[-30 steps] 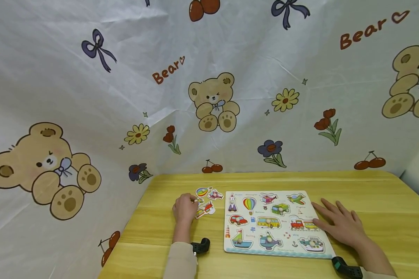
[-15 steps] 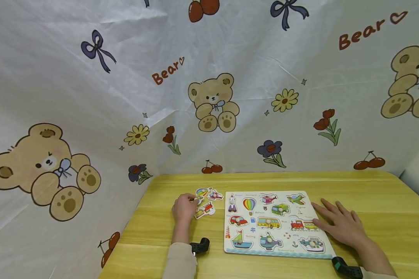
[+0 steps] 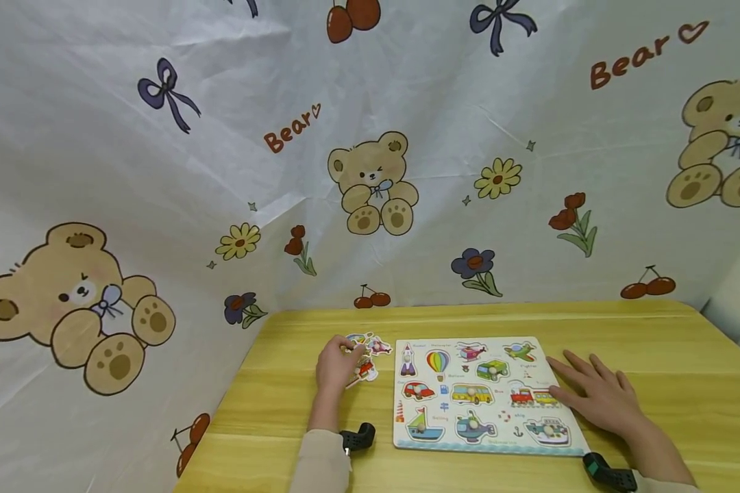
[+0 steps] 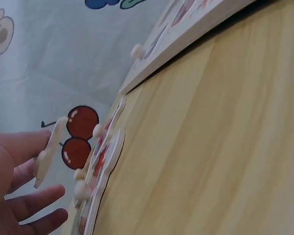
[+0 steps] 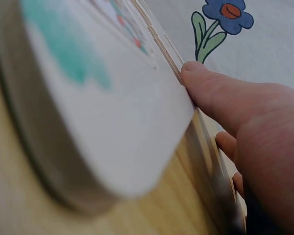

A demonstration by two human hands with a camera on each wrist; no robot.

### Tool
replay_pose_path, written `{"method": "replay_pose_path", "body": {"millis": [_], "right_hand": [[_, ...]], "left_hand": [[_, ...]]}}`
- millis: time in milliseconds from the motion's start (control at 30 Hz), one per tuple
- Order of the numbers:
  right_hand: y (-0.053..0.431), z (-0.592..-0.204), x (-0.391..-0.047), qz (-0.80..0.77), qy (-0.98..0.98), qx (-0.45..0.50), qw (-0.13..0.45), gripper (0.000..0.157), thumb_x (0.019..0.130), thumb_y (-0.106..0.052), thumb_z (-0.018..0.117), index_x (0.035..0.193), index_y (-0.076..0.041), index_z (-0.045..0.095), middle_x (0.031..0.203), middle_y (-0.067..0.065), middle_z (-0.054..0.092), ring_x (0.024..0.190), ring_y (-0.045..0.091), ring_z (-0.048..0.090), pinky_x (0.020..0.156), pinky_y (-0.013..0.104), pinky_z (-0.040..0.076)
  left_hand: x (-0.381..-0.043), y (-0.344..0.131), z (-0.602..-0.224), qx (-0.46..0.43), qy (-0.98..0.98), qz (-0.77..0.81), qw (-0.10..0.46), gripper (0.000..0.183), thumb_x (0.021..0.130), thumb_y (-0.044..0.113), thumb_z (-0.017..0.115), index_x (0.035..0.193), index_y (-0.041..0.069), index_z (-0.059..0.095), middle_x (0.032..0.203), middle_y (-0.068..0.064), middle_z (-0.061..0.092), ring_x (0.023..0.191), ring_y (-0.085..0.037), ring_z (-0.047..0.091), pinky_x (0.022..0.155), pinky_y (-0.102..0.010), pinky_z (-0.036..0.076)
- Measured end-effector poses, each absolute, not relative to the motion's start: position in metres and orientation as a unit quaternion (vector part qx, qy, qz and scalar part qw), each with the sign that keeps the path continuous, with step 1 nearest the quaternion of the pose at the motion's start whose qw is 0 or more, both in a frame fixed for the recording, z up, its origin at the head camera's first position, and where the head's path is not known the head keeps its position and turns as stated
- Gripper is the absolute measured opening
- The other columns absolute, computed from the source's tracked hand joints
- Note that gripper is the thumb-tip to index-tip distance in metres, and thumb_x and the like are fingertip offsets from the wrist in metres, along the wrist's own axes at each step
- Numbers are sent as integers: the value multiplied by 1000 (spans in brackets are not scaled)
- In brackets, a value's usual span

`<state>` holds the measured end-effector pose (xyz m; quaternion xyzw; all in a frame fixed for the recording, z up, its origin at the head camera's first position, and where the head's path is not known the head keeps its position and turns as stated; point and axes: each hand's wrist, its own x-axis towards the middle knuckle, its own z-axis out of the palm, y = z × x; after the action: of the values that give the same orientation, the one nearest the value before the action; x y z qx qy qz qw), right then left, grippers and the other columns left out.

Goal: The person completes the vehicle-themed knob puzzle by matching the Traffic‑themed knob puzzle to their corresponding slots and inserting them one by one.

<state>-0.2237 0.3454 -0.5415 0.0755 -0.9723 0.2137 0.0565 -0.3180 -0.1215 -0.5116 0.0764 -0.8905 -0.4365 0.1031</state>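
Note:
My left hand (image 3: 335, 366) holds a thin knobbed puzzle piece (image 4: 50, 152) between thumb and finger; its picture is turned from view. Beneath and beside that hand lie several loose puzzle pieces (image 4: 104, 164), a pink helicopter (image 3: 379, 346) and a red train piece (image 3: 366, 370) among them, partly covered by the fingers. To their right is the white puzzle board (image 3: 506, 404) with pictures of vehicles. My right hand (image 3: 601, 397) rests with spread, straight fingers at the board's right side, and its thumb (image 5: 206, 81) touches the edge.
The wooden table (image 3: 678, 370) runs back to a hanging cloth (image 3: 438, 260) printed with bears and flowers. Black wrist cameras sit on both wrists, the left one (image 3: 359, 437) close to the board's left edge.
My left hand has lifted and shifted a little to the right over the loose pieces, a piece in its fingers. My right hand and the board stay in place; the head view has shifted slightly.

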Motion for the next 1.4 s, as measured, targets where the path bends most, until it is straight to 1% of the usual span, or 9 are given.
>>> {"method": "replay_pose_path", "body": {"millis": [100, 267, 333, 433, 600, 733, 900, 1133, 1400], "right_hand": [[344, -543, -223, 210, -973, 74, 57, 66, 97, -54, 55, 155, -25, 39, 158, 25, 33, 140, 63, 21, 101, 83, 10], [338, -543, -222, 209, -973, 75, 61, 65, 96, -53, 57, 153, -26, 42, 157, 24, 36, 140, 62, 22, 101, 82, 12], [336, -543, -222, 210, -973, 75, 64, 65, 96, -53, 58, 153, -26, 43, 157, 24, 36, 140, 61, 22, 101, 82, 12], [334, -541, -223, 209, -973, 75, 67, 64, 96, -53, 58, 153, -27, 43, 157, 23, 36, 141, 60, 22, 102, 81, 12], [335, -539, -225, 207, -973, 74, 69, 64, 96, -53, 57, 153, -27, 43, 158, 22, 35, 142, 59, 21, 103, 81, 12], [337, -536, -225, 207, -973, 72, 68, 64, 96, -54, 57, 152, -25, 44, 158, 22, 35, 142, 59, 22, 103, 81, 11], [341, -533, -224, 205, -974, 67, 68, 65, 96, -53, 57, 152, -25, 44, 158, 23, 35, 142, 60, 22, 103, 81, 11], [345, -535, -220, 212, -972, 67, 69, 64, 96, -52, 58, 153, -27, 43, 158, 23, 35, 141, 60, 22, 103, 82, 11], [340, -536, -219, 218, -971, 62, 72, 64, 95, -53, 59, 152, -27, 45, 158, 22, 36, 142, 59, 22, 104, 81, 11]], "left_hand": [[-317, -111, -512, 56, -883, -455, 98, 23, 88, 36, 75, 93, 17, 64, 88, -6, 68, 57, -19, 54, 52, -31, 41], [-313, -91, -509, 17, -871, -479, 107, 23, 88, 34, 75, 86, 17, 60, 109, -5, 73, 90, -26, 70, 72, -37, 53], [-312, -82, -507, 5, -869, -483, 106, 23, 87, 35, 75, 85, 18, 60, 115, -3, 73, 100, -24, 69, 78, -37, 54], [-314, -67, -503, -14, -869, -485, 94, 22, 87, 37, 75, 87, 19, 63, 110, -2, 73, 100, -23, 68, 83, -41, 55], [-321, -42, -493, -56, -870, -484, 84, 16, 90, 36, 73, 99, 24, 69, 112, 2, 71, 112, -23, 63, 96, -45, 52], [-327, -18, -483, -75, -877, -471, 66, 10, 91, 38, 72, 96, 29, 72, 104, 7, 70, 99, -17, 60, 83, -37, 51], [-335, 15, -476, -107, -892, -437, 40, 14, 89, 40, 74, 86, 26, 70, 86, 7, 63, 76, -12, 51, 61, -27, 41], [-338, 57, -480, -130, -890, -437, 17, 22, 85, 41, 78, 83, 24, 65, 100, 7, 64, 78, -9, 56, 64, -27, 45], [-336, 97, -482, -123, -887, -443, 26, 24, 83, 42, 80, 81, 25, 63, 110, 7, 64, 86, -12, 58, 64, -27, 46]]}}
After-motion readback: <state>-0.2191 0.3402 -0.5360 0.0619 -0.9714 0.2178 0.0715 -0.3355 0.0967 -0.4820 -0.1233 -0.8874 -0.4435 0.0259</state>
